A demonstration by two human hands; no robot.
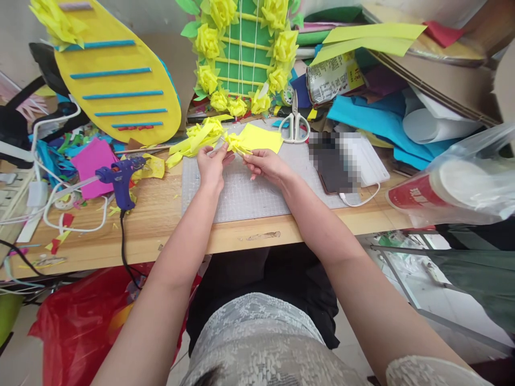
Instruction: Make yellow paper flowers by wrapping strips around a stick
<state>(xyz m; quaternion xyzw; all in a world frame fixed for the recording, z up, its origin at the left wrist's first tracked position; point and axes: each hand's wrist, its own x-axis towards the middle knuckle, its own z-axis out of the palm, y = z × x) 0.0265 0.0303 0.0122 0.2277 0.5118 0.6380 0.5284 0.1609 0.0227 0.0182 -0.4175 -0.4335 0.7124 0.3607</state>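
Between my two hands, above the grey cutting mat (241, 198), is a small yellow paper flower (233, 142). My left hand (214, 163) pinches its left side with thumb and fingers. My right hand (265, 163) grips it from the right, fingertips pressed together at its lower edge. Just behind lies a stack of yellow paper squares (263, 138). To the left of the flower, cut yellow paper pieces (197, 138) lie heaped at the mat's edge. A pair of scissors (295, 123) rests at the mat's far side.
A purple glue gun (120, 179) stands at left, its black cord hanging over the table edge. A phone (333, 163) and white power bank (370, 158) lie at right, near a bagged red cup (422, 190). Behind stand a yellow oval board (120, 59) and a flower-trimmed green board (249, 53).
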